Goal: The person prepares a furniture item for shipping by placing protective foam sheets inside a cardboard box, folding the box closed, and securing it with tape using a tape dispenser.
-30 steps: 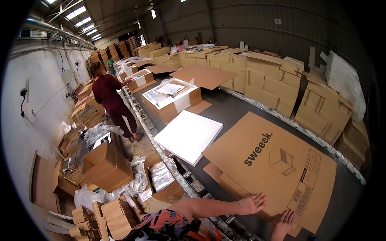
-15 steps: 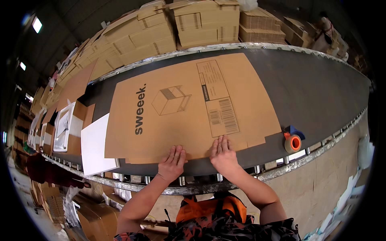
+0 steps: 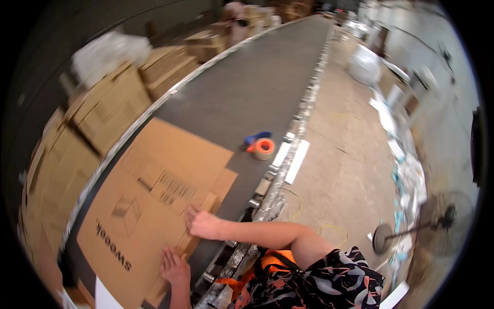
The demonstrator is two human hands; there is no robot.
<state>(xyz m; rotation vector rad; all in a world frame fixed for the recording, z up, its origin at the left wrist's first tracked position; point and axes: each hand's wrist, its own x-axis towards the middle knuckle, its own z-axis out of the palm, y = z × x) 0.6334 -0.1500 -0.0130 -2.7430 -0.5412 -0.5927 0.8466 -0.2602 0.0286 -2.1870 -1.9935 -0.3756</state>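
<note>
A large, flat brown cardboard carton (image 3: 154, 216) with dark print and a line drawing lies on the dark conveyor belt. My left hand (image 3: 175, 265) rests on its near edge, fingers stretched over the cardboard. My right hand (image 3: 203, 223) lies farther along the same edge, fingertips on the top panel near the printed label. Both hands are open and hold nothing. Narrow flaps show along the edge beside my right hand. Beyond the carton, a blue and orange tape dispenser (image 3: 261, 147) with a roll of tape sits on the belt.
The conveyor belt (image 3: 242, 77) runs far ahead, bordered by a metal roller rail (image 3: 303, 121). Stacked cartons (image 3: 110, 105) stand along its left side, with clear plastic wrap (image 3: 110, 56) on top. A fan (image 3: 411, 229) stands on the right; a person (image 3: 236, 23) is far off.
The head view has swung to the right, showing more of the belt and floor ahead. Both hands stay on the carton's near edge. The tape dispenser still sits on the belt.
</note>
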